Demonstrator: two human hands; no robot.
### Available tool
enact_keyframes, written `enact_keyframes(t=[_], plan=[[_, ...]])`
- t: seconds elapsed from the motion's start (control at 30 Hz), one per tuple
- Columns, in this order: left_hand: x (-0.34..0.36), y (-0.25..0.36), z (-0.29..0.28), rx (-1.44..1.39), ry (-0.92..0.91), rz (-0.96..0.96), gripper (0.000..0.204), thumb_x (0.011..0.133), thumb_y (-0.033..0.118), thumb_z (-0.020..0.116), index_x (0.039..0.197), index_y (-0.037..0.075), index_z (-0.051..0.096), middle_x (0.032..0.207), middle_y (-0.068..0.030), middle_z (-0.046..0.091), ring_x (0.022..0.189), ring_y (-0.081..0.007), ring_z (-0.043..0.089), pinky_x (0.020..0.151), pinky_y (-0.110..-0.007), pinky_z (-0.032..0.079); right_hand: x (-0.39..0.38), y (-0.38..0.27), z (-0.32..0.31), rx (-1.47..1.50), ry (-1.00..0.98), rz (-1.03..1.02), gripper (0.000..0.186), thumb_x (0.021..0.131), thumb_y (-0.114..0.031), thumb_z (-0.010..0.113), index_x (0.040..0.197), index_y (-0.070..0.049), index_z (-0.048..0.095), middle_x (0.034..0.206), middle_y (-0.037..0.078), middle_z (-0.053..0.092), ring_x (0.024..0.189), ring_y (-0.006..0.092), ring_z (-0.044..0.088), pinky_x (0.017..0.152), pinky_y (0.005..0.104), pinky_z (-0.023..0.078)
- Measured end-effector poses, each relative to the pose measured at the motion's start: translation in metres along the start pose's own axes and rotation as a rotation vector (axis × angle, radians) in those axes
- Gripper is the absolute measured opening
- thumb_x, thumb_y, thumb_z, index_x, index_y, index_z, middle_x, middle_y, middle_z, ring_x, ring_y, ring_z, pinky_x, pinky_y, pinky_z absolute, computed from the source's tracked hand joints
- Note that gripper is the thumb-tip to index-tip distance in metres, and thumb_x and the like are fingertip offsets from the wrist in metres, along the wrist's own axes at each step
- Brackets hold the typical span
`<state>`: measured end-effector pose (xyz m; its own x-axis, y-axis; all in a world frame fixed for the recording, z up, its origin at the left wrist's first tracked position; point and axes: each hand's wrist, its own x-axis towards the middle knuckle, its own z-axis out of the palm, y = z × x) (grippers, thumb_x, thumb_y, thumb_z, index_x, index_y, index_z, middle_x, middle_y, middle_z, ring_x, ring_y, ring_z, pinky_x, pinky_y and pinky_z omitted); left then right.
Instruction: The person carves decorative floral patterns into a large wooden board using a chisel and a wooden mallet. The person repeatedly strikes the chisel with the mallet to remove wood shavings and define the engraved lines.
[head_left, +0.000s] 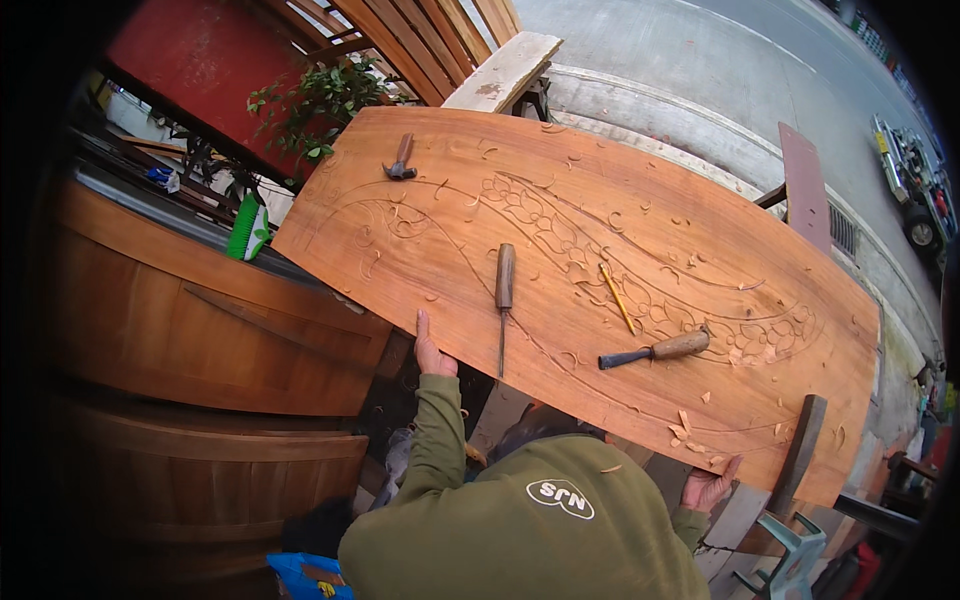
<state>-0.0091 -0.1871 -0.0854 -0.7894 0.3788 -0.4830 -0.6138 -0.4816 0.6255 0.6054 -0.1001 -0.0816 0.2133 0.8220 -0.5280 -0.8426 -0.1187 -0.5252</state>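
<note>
A large carved wooden panel (640, 190) lies flat before me, with leafy scrollwork and curved lines cut into it. My left hand (436, 352) grips its near edge, thumb on top and the other fingers hidden below. Farther right, my right hand (708, 488) holds the same edge from beneath. A wood-handled chisel (506, 285) rests close to my left hand, its thin blade pointing at me. Another chisel (665, 348) with a broader, dark blade lies right of it. Between the carvings is a yellow pencil (618, 300). Near the far left corner sits a hammer (402, 160).
Curled shavings (683, 428) are scattered over the panel. A dark wooden bar (800, 450) lies across its right end, above a pale green stool (788, 550). Other wooden panels (230, 340) stand at left, below a green brush (248, 228). Beyond are a potted plant (325, 105) and a road (680, 60).
</note>
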Motion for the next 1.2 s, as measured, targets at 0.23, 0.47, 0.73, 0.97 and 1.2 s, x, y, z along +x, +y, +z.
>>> enact_keyframes(t=[0.23,0.47,0.73,0.97,1.2], plan=[[0.002,0.004,0.005,0.237,0.067,0.122,0.071,0.105,0.044,0.072,0.159,0.005,0.047,0.156,-0.0169,0.057,0.138,-0.0326,0.06,0.114,-0.049,0.054,-0.029,0.008,0.027,-0.027,-0.108,0.08,0.08,0.1,-0.052,0.077,0.158,-0.007,0.046,0.156,0.013,0.058,0.138,0.0289,0.061,0.114,0.0488,0.055],[-0.106,-0.018,0.083,1.106,-0.072,0.921,0.053,0.109,0.026,0.066,0.156,0.005,0.053,0.16,-0.0172,0.054,0.147,-0.034,0.052,0.122,-0.049,0.044,-0.068,-0.003,-0.037,-0.318,-0.157,0.256,0.083,0.106,-0.063,0.063,0.159,-0.002,0.045,0.142,0.018,0.065,0.121,0.0271,0.068,0.101,0.0423,0.059],[-0.142,-0.14,0.2,1.652,-1.094,1.098,0.056,0.105,0.051,0.068,0.142,0.009,0.068,0.123,-0.017,0.073,0.114,-0.032,0.069,0.093,-0.045,0.059,-0.105,-0.001,-0.039,-0.973,-0.1,0.126,0.067,0.109,-0.049,0.063,0.149,0.004,0.058,0.131,0.019,0.073,0.109,0.0219,0.074,0.088,0.0313,0.058],[-0.171,-0.206,0.229,1.818,-1.504,0.775,0.057,0.097,0.042,0.078,0.138,0.008,0.061,0.115,-0.0209,0.069,0.105,-0.0415,0.069,0.085,-0.049,0.06,-0.127,0.025,-0.037,-0.934,0.112,-0.049,0.061,0.11,-0.043,0.066,0.149,0.004,0.059,0.128,0.019,0.074,0.104,0.0207,0.074,0.084,0.03,0.058],[-0.086,-0.155,0.202,1.861,-1.045,0.622,0.046,0.095,0.029,0.079,0.122,0.003,0.053,0.111,-0.0251,0.067,0.101,-0.0446,0.072,0.085,-0.054,0.06,-0.125,0.064,0.02,-0.94,0.082,-0.236,0.053,0.114,-0.037,0.061,0.148,0.003,0.058,0.122,0.015,0.073,0.099,0.0177,0.073,0.081,0.0285,0.059]])
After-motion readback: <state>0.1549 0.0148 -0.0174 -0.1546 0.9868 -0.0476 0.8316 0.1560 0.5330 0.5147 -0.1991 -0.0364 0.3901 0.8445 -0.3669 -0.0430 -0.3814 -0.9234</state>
